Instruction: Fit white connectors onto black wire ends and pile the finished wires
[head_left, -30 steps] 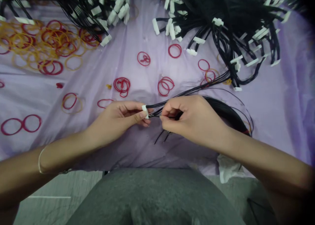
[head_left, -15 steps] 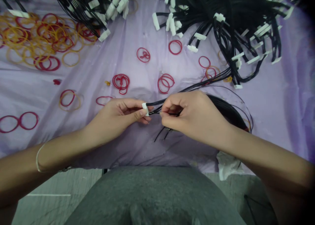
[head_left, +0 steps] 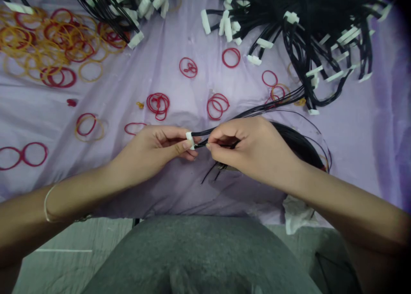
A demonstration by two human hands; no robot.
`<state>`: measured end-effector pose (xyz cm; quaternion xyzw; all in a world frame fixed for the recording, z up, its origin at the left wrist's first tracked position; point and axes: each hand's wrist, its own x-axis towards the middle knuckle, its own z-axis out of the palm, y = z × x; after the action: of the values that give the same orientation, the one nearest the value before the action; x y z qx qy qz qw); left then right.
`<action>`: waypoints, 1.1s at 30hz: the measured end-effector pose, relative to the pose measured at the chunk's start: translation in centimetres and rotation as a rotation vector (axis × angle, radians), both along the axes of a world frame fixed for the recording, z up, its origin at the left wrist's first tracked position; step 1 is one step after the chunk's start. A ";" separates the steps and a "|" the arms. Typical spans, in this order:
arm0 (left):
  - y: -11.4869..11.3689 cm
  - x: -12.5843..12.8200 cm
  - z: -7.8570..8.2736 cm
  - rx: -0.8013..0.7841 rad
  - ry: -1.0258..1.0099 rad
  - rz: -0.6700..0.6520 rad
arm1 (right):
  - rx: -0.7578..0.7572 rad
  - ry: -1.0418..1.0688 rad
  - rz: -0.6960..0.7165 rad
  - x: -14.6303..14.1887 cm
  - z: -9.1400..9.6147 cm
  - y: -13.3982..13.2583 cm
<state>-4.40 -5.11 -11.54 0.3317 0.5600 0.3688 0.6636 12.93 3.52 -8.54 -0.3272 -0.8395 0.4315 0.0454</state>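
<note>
My left hand (head_left: 163, 146) pinches a small white connector (head_left: 190, 140) between thumb and fingers. Several black wires (head_left: 202, 133) run out of the connector's right side. Close beside it, my right hand (head_left: 244, 142) is closed in a pinch on a black wire near the connector; the wire's tip is too small to make out. Beneath my right hand lies a bundle of black wires (head_left: 293, 146), partly hidden by the hand and forearm. A few loose wire ends (head_left: 208, 173) stick out below the right hand.
A big heap of black cables (head_left: 272, 11) with white connectors lies at the back right, another cable bunch (head_left: 105, 11) at the back left. Orange and red rubber bands (head_left: 51, 37) are piled at the left, with more scattered across the purple sheet (head_left: 180, 191).
The right fingers have moved slightly left, closer to the connector, and less of the wire between them shows. The view has shifted a little. Both hands keep their pinch.
</note>
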 end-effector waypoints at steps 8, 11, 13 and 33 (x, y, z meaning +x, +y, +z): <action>0.2 0.1 0.5 -0.050 -0.036 0.007 | 0.016 0.001 -0.003 0.0 -0.5 -0.1; 0.3 0.1 0.4 -0.047 -0.051 0.021 | 0.012 0.025 -0.005 0.0 -0.6 0.0; 0.3 0.0 0.2 -0.044 -0.061 0.029 | 0.031 0.033 -0.009 -0.1 -0.7 -0.2; 0.0 0.0 -1.0 -0.061 -0.200 0.145 | 0.656 -0.113 0.525 2.9 -1.1 -2.9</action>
<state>-4.45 -5.15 -12.51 0.2315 0.5243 0.4297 0.6978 15.82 0.63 -9.61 -0.0938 -0.9883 0.1196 -0.0103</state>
